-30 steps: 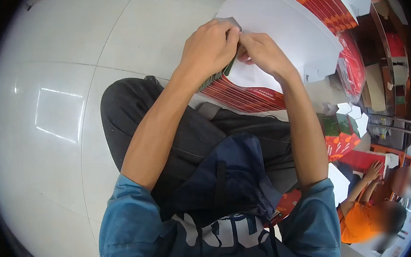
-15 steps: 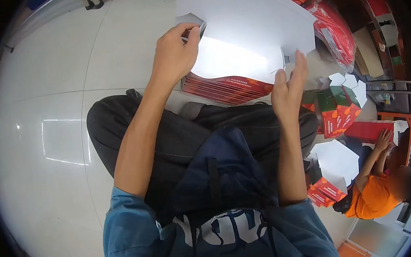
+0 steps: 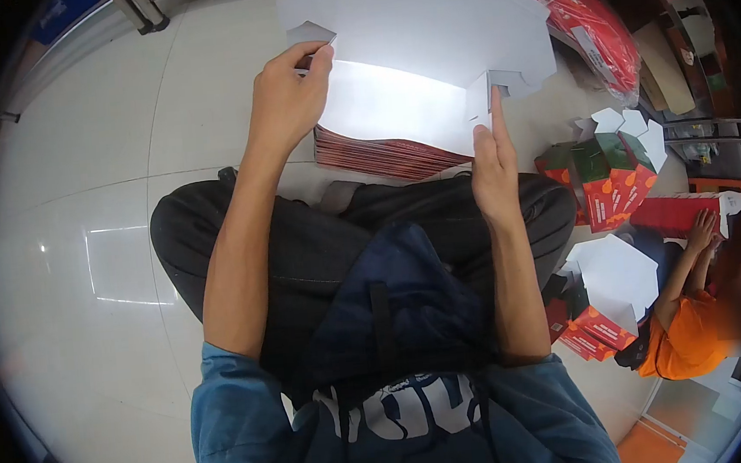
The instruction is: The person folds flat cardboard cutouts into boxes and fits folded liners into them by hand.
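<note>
A white-faced cardboard sheet (image 3: 407,33) lies at the top centre, on a stack of red printed cardboard (image 3: 382,154). My left hand (image 3: 290,90) pinches the sheet's left side beside a folded flap (image 3: 311,32). On the right side, my right hand (image 3: 493,165) holds a small upright flap (image 3: 479,101) between thumb and fingers, the index finger pointing up along it. The sheet's near panel between my hands bends down toward the stack.
Partly folded boxes (image 3: 614,173) stand at the right, with an open white-lined one (image 3: 613,278) below them. A red plastic-wrapped bundle (image 3: 590,36) lies at upper right. Another person in orange (image 3: 688,337) touches a red box (image 3: 674,214). Metal legs (image 3: 140,10) stand at upper left.
My hands have moved apart from their meeting at the sheet's left corner. My right hand is now at the right flap, which has been raised. The view has shifted.
</note>
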Motion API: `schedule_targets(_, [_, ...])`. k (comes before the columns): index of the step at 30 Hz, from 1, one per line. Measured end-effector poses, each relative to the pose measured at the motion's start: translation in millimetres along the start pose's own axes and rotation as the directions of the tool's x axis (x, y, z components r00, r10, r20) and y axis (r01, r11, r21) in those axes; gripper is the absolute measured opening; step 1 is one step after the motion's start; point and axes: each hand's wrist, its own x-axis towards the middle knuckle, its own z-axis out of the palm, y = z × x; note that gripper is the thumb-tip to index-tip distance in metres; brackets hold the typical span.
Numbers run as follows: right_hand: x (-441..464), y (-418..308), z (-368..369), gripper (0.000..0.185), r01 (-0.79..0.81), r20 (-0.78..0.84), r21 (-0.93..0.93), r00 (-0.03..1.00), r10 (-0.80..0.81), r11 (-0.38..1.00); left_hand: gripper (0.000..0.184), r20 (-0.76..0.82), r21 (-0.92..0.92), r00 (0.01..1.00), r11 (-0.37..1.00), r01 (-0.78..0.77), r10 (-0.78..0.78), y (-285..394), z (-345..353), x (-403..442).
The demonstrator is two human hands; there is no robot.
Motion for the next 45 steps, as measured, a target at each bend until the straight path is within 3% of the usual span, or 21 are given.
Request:
schedule_targets(3, [1.2, 16.5, 3.1, 0.057, 0.05, -0.036, -0.025, 0.998, -0.051, 0.998, 0.034, -0.001, 0.023, 1.0, 1.0, -0.001, 0.002, 0.4, -0.2, 1.3])
schedule_targets(9, [17.1, 13.1, 4.3, 0.061, -0.035, -0.091, -0.016, 0.995, 0.034, 0.999, 0.04, -0.007, -0.008, 1.0, 1.0, -0.014, 0.014, -2.8, 2.2, 0.1])
schedule_targets(12, [41.6, -11.4, -0.8, 0.051, -0.229, -0.054, 0.117, 0.97, 0.237, 0.966, 0.043, -0.024, -0.018, 1.0, 1.0, -0.016, 0.016, -5.1, 11.0, -1.1])
schedule_targets(15, [72.6, -11.4, -12.4, 0.048, -0.308, -0.013, -0.322, 0.947, 0.321, 0.895, 0.043, -0.037, 0.032, 0.998, 0.998, -0.053, 0.054, 0.4, 18.5, -8.9])
schedule_targets(18, [88.9, -8.1, -7.9, 0.054, -0.23, -0.09, -0.582, 0.972, 0.219, 0.78, 0.042, -0.057, 0.085, 0.99, 0.989, -0.123, 0.128, -1.3, 20.5, -12.8])
schedule_targets(24, [100.5, -6.1, -6.1, 0.048, -0.188, -0.053, -0.702, 0.976, 0.213, 0.687, 0.042, -0.08, 0.115, 0.985, 0.983, -0.146, 0.156, -5.6, 26.8, -18.3])
schedule_targets(32, [97.4, -11.5, -9.5, 0.04, -0.082, 0.045, -0.743, 0.984, 0.172, 0.665, 0.04, -0.008, 0.169, 0.998, 0.984, -0.057, 0.059, 9.2, 13.6, 3.7])
schedule_targets(35, [92.5, -3.6, -8.9, 0.037, -0.081, 0.035, -0.729, 0.987, 0.156, 0.68, 0.039, -0.031, 0.267, 0.995, 0.96, -0.085, 0.097, 10.7, 14.2, 2.5])
schedule_targets(41, [89.3, 2.1, -9.9, 0.039, -0.101, 0.014, -0.7, 0.988, 0.155, 0.707, 0.038, 0.009, 0.109, 0.998, 0.992, -0.062, 0.062, 4.3, 7.9, 1.0])
schedule_targets(44, [87.8, 9.4, -10.4, 0.041, -0.124, -0.019, -0.654, 0.989, 0.148, 0.746, 0.037, -0.041, 0.101, 0.994, 0.991, -0.093, 0.098, 0.5, 9.3, -4.3])
schedule_targets(45, [87.7, 13.6, -10.9, 0.042, -0.135, -0.035, -0.635, 0.989, 0.146, 0.761, 0.036, -0.102, 0.276, 0.952, 0.927, -0.253, 0.29, 4.8, 8.8, -8.5])
